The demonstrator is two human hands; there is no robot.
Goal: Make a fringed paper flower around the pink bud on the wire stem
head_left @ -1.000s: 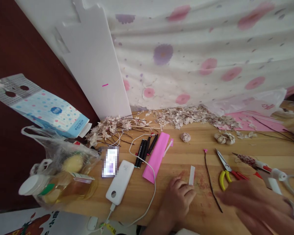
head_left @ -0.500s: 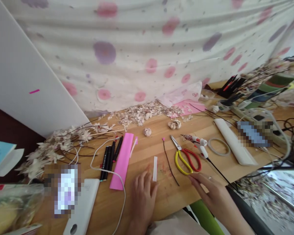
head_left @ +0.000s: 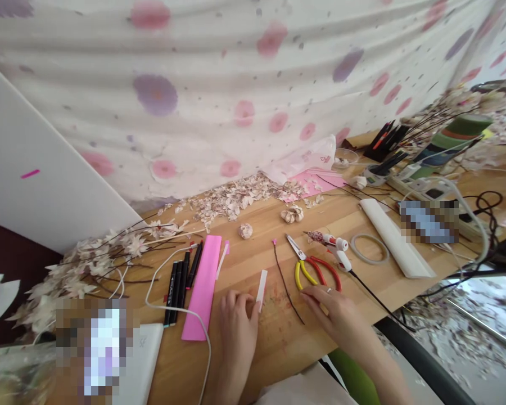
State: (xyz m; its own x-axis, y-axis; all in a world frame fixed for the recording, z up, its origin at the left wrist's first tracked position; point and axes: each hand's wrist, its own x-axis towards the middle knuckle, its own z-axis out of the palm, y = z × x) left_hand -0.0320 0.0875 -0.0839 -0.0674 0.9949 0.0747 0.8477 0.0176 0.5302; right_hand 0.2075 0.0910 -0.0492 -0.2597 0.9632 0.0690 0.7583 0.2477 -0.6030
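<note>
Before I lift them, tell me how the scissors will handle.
The scissors are probably stiff, with metal-looking blades. Their looped handles are spread, so they may pivot when squeezed. Lying flat, they should hardly roll.

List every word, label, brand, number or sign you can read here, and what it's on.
No text is readable.
Plastic bag: reddish print, too small.
Black marker: pale lettering, too small.
White power bank: faint marking, blurred.
Glowing screen: pixelated.
</note>
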